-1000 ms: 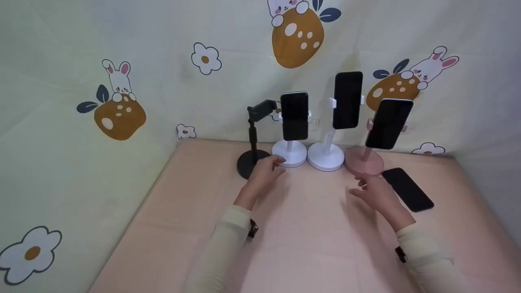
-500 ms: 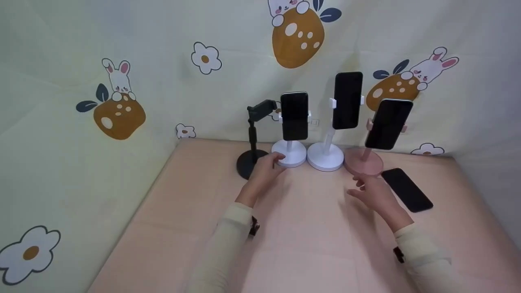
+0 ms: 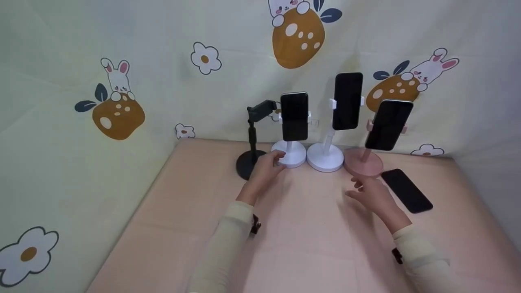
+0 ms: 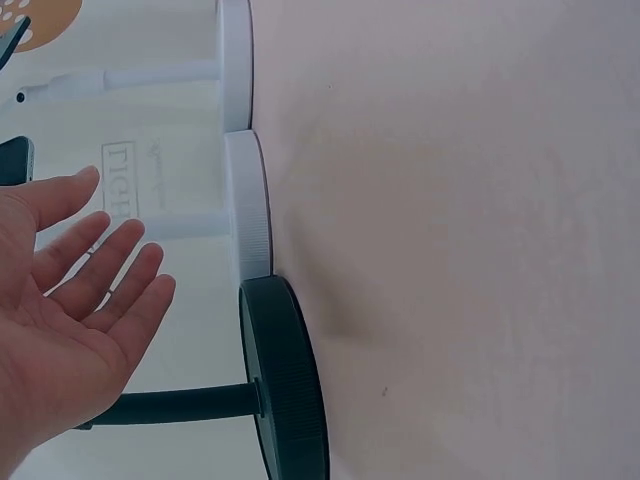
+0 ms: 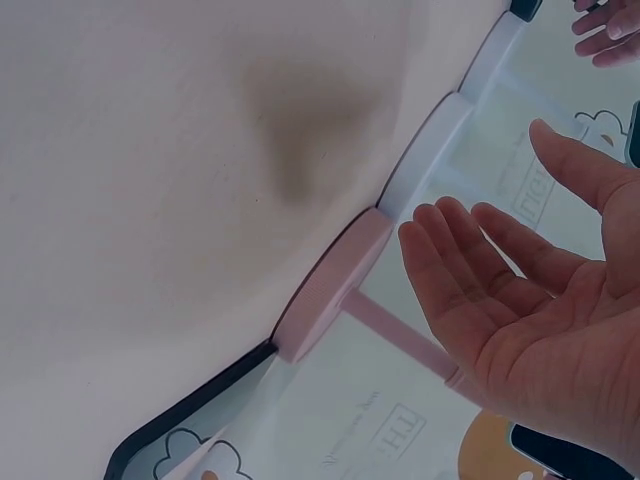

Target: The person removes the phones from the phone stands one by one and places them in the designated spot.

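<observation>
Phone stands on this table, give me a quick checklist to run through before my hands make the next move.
1. Left hand free: ok, it holds nothing.
2. Right hand free: ok, it holds nothing.
3. Left phone, middle phone and right phone mounted: ok, on the left white stand, right white stand and pink stand.
4. Those three phones clamped tightly: cannot tell.
5. Black stand bearing a phone: not ok, its holder shows none.
6. Loose phone mounted: not ok, it lies on the table beside the right hand.
</observation>
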Tool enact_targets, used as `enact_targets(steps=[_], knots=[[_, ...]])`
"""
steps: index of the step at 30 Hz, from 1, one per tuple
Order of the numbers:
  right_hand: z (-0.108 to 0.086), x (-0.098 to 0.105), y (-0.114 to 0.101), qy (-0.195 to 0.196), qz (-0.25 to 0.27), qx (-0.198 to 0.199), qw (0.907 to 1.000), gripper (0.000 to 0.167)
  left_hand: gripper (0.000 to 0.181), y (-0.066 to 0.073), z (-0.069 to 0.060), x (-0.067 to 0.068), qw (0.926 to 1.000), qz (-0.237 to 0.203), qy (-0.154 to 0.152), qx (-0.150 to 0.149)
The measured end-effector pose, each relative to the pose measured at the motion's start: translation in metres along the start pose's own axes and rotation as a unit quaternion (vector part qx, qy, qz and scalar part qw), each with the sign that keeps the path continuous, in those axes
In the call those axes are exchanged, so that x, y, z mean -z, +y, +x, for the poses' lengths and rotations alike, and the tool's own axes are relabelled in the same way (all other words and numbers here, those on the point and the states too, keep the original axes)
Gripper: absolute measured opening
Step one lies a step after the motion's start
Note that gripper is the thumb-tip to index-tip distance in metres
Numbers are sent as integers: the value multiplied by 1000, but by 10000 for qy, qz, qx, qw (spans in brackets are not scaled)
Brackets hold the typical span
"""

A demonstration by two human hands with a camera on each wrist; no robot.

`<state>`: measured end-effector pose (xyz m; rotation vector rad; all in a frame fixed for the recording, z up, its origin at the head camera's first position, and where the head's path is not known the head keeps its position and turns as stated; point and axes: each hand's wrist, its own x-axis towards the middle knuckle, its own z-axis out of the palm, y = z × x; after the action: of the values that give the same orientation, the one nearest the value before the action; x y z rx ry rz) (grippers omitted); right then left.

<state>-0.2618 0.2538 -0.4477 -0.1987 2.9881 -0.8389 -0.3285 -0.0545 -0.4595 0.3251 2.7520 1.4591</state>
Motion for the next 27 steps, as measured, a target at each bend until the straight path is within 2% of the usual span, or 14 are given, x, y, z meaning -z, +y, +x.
enact_targets(steps=[8, 17, 27], knots=[[-1, -1, -3, -81, 67, -117, 9999, 46, 43, 1, 8, -1, 9999, 96, 63, -113], [-2, -2, -3, -86, 84, -92, 9999, 48, 45, 2, 16, 0, 9997, 96, 209, 55], [-2, -2, -2, -124, 110, -120, 9998, 47, 48, 1, 24, 0, 9994, 15, 327, -98]])
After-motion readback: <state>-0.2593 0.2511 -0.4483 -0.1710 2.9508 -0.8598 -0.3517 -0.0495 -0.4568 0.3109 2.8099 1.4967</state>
